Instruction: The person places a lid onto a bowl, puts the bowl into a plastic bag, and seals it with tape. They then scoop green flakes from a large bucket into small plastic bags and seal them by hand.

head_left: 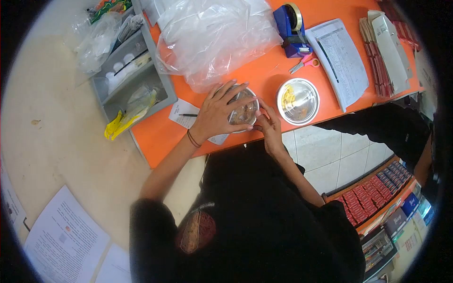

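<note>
Held container: the round, clear-lidded container (243, 112) is sitting at the near edge of the orange surface (255, 66), under the left hand and just beside the fingertips of the right.
Left hand: the left hand (221, 111) is lying over the lid with fingers spread, not clenched, its palm covering one side.
Right hand: the right hand (270, 127) is bending its fingers and touching the opposite rim; whether it is pinching that rim, I cannot tell.
Round containers: two are showing; the second container (298, 101), with something yellow inside, is standing apart, beyond the right hand.
Pen and paper: one pen (188, 115) is lying on a paper slip (181, 112) beside the left hand.
Plastic: clear plastic bags (212, 37) are spreading beyond the hands; their number is unclear.
Tools: one blue tape dispenser (290, 28) is standing near one pair of pink-handled scissors (306, 62).
Papers: a printed sheaf (337, 63) is lying to the right of the scissors.
Tray: one grey tray (165, 87) is standing at the left, with one yellow packet (127, 120) leaning over its rim.
Far right: one white box (390, 52) is lying beside red packets (377, 61).
Co-worker: one other person (382, 125), in black, is showing at the right.
</note>
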Demonstrator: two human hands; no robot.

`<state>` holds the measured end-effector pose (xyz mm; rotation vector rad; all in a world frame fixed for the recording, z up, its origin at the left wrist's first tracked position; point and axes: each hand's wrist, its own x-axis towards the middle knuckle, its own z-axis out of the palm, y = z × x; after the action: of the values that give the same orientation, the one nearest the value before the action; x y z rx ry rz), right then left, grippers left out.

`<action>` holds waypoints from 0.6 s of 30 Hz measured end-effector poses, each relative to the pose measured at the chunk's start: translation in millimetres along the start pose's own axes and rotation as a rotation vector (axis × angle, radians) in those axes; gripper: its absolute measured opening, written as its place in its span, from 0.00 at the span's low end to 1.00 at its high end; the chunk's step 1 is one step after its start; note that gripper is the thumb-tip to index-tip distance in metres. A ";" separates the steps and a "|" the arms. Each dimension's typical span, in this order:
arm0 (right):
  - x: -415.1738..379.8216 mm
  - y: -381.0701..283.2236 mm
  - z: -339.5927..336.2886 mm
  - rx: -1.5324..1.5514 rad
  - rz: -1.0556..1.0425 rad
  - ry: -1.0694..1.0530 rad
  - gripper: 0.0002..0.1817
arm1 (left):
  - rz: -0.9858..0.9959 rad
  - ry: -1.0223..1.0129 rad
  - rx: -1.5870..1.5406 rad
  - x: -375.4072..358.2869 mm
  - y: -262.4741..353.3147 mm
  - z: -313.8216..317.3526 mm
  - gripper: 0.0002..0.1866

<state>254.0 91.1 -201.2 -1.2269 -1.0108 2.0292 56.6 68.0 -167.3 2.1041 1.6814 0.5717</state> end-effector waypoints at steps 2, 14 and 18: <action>0.5 -2.2 2.7 0.014 0.021 0.040 0.23 | 0.006 0.024 -0.028 0.9 -0.5 0.5 0.36; 16.5 2.1 3.1 -0.183 -0.164 0.061 0.19 | -0.013 -0.009 0.008 1.7 2.2 0.9 0.39; 9.0 -1.9 6.3 -0.128 -0.140 0.058 0.20 | -0.004 0.015 0.028 0.8 2.3 3.5 0.40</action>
<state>244.6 97.1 -202.1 -1.2362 -1.1801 1.8361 60.5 68.2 -169.0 2.1203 1.7110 0.5667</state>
